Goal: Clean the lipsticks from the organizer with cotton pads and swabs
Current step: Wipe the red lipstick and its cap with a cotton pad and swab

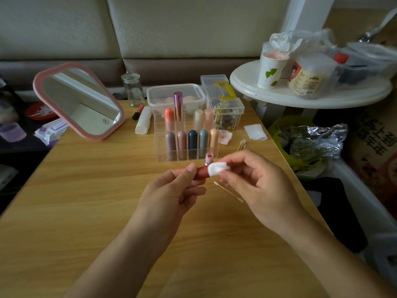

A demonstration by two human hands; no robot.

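Within left hand [171,190], lipstick [202,172] seemingly touches cotton pad [217,168]

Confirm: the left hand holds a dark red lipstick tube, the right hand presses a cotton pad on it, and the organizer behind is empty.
Wrong on one point: the head view shows the organizer holding capped lipsticks, not empty. The left hand does hold the tube, the right hand the cotton pad on it.

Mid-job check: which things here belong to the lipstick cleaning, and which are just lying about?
In use: left hand, red lipstick, right hand, cotton pad, cotton swab, organizer.
Lying about: mirror, glass jar, paper cup, clear tub.
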